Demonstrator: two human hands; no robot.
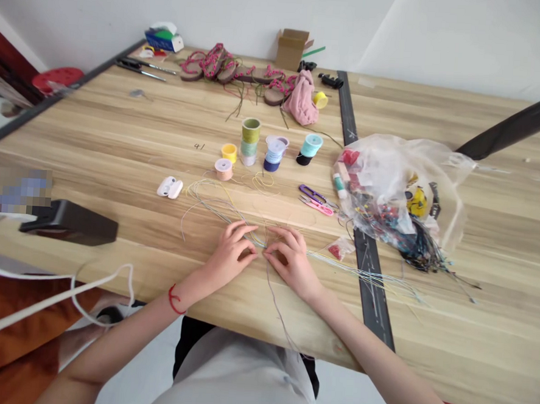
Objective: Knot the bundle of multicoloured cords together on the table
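Near the table's front edge, my left hand (231, 248) and my right hand (295, 259) meet almost fingertip to fingertip. Each pinches thumb against finger on a bundle of thin threads (361, 270) in pale blue and yellow. The bundle runs out to the right across a black strip and loops away on the left behind my left hand. From between my fingertips a thin purplish thread (275, 300) hangs toward the table edge. What exactly sits inside each pinch is too small to make out. A red string bracelet (172, 299) circles my left wrist.
Thread spools (250, 141) stand beyond my hands, beside a white earphone case (170, 187). Purple thread snips (314, 194) and pink ones (318, 206) lie right of centre. A plastic bag (403, 192) of cords sits right; a black box-shaped object (74, 222) is left. Sandals (217, 61) lie behind.
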